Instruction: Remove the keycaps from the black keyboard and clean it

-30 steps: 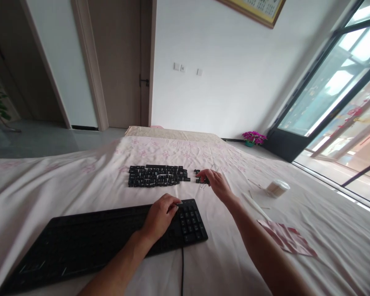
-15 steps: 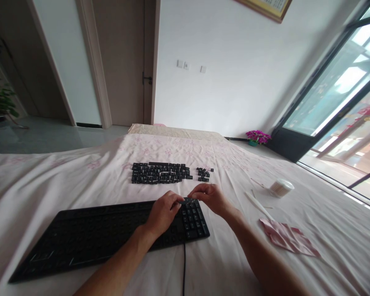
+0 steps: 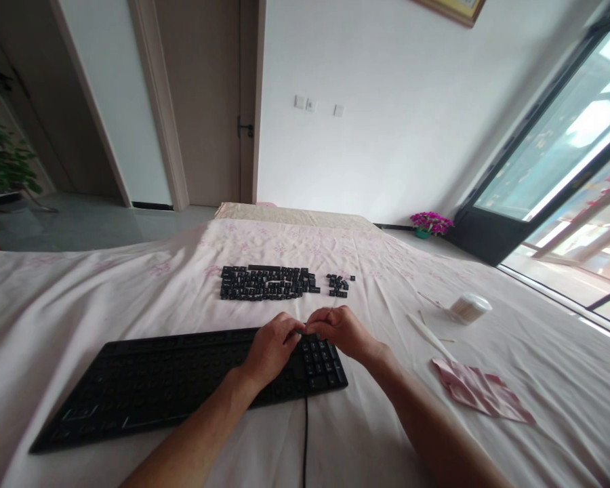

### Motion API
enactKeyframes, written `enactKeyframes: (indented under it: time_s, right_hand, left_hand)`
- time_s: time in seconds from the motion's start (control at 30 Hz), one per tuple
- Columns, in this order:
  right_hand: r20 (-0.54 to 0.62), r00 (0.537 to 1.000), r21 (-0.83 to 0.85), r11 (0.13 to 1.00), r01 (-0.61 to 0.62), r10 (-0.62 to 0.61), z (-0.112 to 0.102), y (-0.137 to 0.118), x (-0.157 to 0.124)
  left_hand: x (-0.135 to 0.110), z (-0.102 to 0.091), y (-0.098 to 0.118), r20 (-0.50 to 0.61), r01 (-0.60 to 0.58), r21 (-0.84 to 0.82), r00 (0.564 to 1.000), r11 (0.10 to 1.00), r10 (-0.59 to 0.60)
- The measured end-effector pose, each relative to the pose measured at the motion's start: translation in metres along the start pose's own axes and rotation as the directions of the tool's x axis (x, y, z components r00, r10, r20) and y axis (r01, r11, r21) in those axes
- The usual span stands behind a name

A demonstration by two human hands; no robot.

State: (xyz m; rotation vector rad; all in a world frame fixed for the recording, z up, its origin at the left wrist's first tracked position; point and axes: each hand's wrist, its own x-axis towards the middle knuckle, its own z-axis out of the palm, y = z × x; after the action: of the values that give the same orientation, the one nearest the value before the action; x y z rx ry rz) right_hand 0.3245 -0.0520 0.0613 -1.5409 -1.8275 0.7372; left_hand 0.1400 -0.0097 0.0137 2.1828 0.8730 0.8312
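A black keyboard (image 3: 173, 379) lies before me, its main section without keycaps while the number pad (image 3: 321, 364) at the right end still carries its keys. Over the keyboard's upper right part, my left hand (image 3: 277, 343) is closed in a pinch. My right hand (image 3: 343, 332) meets it from the right, thumb and fingers pressed together just above the number pad. The fingertips of both hands touch or nearly touch; anything between them is hidden. Behind the hands, loose black keycaps (image 3: 264, 283) lie in rows, with a smaller group (image 3: 338, 285) to their right.
A pale floral sheet (image 3: 183, 271) covers the surface. On the right are a clear tub of cotton swabs (image 3: 470, 308), loose swabs, a white stick-like tool (image 3: 434, 337) and a crumpled pink cloth (image 3: 482, 390). The keyboard's cable (image 3: 306, 440) runs toward me.
My right hand has moved slightly left, and its fingertips have come together with those of my left hand. The view has shifted a little; the keyboard and loose keycaps stay in place.
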Motion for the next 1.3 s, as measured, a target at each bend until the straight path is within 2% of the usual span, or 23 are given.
enactKeyframes:
  time_s: [0.13, 0.27, 0.37, 0.57, 0.77, 0.83, 0.97, 1.03, 1.1, 1.2, 1.3]
  right_hand:
    - [-0.030, 0.999, 0.021, 0.999, 0.046, -0.045, 0.006, 0.007, -0.005]
    - [-0.129, 0.975, -0.019, 0.983, 0.181, -0.182, 0.021, 0.015, -0.007]
    - [-0.214, 0.944, -0.034, 0.967, 0.251, -0.252, 0.031, 0.020, -0.008]
    - [-0.348, 0.884, -0.015, 0.945, 0.327, -0.312, 0.038, 0.019, -0.016]
    - [-0.343, 0.861, -0.047, 0.923, 0.382, -0.374, 0.036, 0.007, -0.022]
    - [-0.361, 0.863, -0.117, 0.935, 0.334, -0.353, 0.028, 0.005, -0.020]
    - [-0.380, 0.895, -0.335, 0.937, 0.102, -0.233, 0.003, -0.001, -0.011]
    - [-0.311, 0.941, -0.364, 0.931, 0.013, -0.135, -0.006, -0.001, -0.006]
    - [-0.188, 0.982, -0.350, 0.936, -0.043, -0.025, -0.010, 0.000, -0.004]
    - [-0.047, 0.997, -0.361, 0.930, -0.073, 0.061, -0.007, 0.005, -0.004]
    - [-0.005, 0.998, -0.399, 0.915, -0.062, 0.066, 0.000, 0.007, -0.006]
  left_hand:
    - [0.003, 0.000, 0.003, 0.046, 0.025, 0.032, 0.999, 0.999, -0.027]
    - [0.008, 0.006, 0.010, 0.088, 0.054, 0.136, 0.994, 0.989, -0.067]
    - [0.010, 0.013, 0.016, 0.047, 0.076, 0.219, 0.995, 0.973, -0.089]
    - [0.006, 0.020, 0.019, -0.016, 0.056, 0.197, 0.998, 0.979, -0.054]
    - [0.008, 0.020, 0.015, -0.010, 0.069, 0.212, 0.998, 0.975, -0.068]
    - [0.008, 0.020, 0.014, -0.028, 0.072, 0.166, 0.997, 0.983, -0.069]
    - [0.006, 0.022, 0.015, -0.051, 0.125, 0.091, 0.991, 0.988, -0.121]
    - [0.005, 0.023, 0.015, -0.062, 0.132, 0.072, 0.990, 0.989, -0.127]
    - [0.004, 0.023, 0.015, -0.069, 0.122, 0.054, 0.991, 0.991, -0.118]
    - [0.003, 0.024, 0.014, -0.085, 0.129, 0.039, 0.988, 0.991, -0.126]
    - [0.003, 0.024, 0.015, -0.090, 0.144, 0.031, 0.986, 0.989, -0.141]
